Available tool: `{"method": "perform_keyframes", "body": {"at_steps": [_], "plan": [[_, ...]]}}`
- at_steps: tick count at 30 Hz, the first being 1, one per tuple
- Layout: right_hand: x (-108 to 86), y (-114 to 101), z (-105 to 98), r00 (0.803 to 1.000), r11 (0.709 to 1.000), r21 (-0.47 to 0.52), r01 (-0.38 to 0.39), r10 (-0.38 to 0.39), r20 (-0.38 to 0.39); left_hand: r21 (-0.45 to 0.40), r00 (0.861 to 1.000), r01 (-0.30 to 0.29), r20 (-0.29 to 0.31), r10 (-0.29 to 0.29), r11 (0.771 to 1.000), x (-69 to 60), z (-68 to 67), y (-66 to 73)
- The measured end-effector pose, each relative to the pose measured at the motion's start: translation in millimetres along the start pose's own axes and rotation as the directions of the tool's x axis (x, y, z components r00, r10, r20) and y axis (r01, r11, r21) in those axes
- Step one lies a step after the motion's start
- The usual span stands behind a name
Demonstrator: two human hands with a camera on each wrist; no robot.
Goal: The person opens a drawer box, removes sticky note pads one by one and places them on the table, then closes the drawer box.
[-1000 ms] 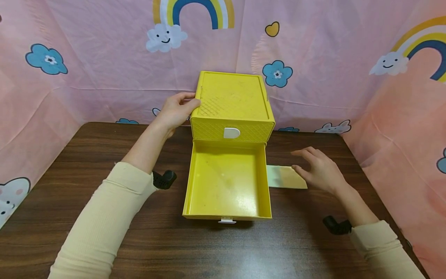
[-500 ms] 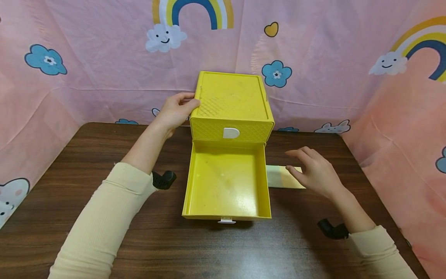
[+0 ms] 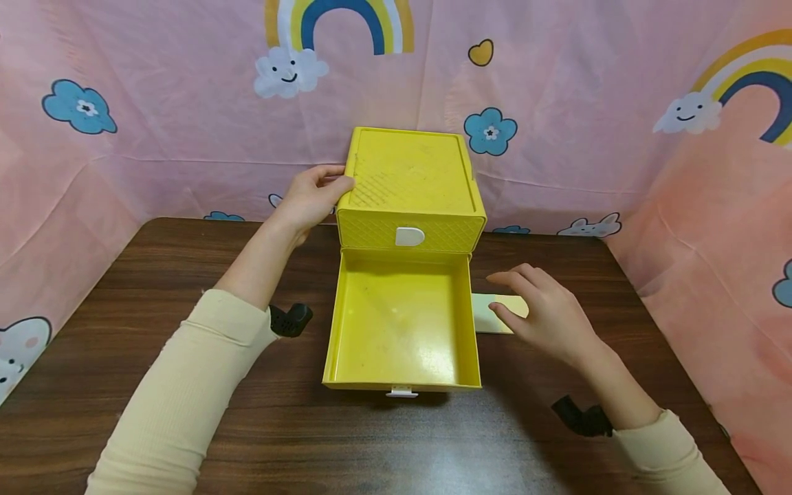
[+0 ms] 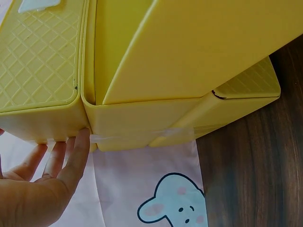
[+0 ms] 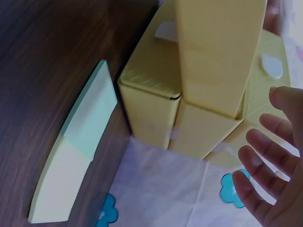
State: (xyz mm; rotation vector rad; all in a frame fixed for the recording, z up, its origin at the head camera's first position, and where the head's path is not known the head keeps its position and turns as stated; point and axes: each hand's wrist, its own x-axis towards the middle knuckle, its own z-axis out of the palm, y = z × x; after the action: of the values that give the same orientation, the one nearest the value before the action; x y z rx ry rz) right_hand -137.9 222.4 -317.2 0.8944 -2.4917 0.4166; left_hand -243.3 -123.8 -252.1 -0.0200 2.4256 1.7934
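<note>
1. Box [image 3: 414,172], yellow and tiered, stands towards the back of the table [image 3: 278,447] in the head view, before a printed cloth [image 3: 216,137]. Its middle drawer [image 3: 402,323] is pulled well out towards the person; inside show the yellow floor, a few small marks and a gleam of light.
2. Same view: the left hand [image 3: 309,199] rests at the box's upper left edge, thumb on top, fingers at the side, probably to steady it.
3. Same view: the right hand [image 3: 551,316] hangs to the right of the drawer, fingers gently bent, thumb well apart, with hold of nothing. Below it a two-tone strip [image 3: 485,317] lies on the table, just beside the box.
4. Left wrist view: the left fingers touch the side wall, nearly straight, not wrapped round it. What looks like clear tape [image 4: 170,132] crosses that wall, perhaps binding the tiers. The top drawer [image 4: 40,66] and bottom drawer [image 4: 251,82] are closed, so their contents are hidden.
5. Right wrist view: the right fingers are loosely spread, well apart from the strip, which lies flat, half green, half cream.
</note>
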Motion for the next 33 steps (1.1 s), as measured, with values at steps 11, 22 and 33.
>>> {"method": "perform_keyframes", "body": {"at_steps": [11,22,33], "plan": [[4.2,-34,-7,0.994,0.994,0.005,0.109,-0.109,-0.007,-0.001,1.000,0.010,0.003,-0.010,1.000,-0.8,-0.7,-1.0],[6.2,-69,-9,0.970,0.970,0.010,0.241,-0.241,-0.016,0.002,1.000,0.007,0.003,-0.007,1.000,-1.3,-1.0,-2.4],[4.6,-94,-5,0.949,0.949,-0.009,0.315,-0.315,0.001,0.005,1.000,0.012,0.006,-0.012,1.000,-2.2,-0.9,-0.6]]}}
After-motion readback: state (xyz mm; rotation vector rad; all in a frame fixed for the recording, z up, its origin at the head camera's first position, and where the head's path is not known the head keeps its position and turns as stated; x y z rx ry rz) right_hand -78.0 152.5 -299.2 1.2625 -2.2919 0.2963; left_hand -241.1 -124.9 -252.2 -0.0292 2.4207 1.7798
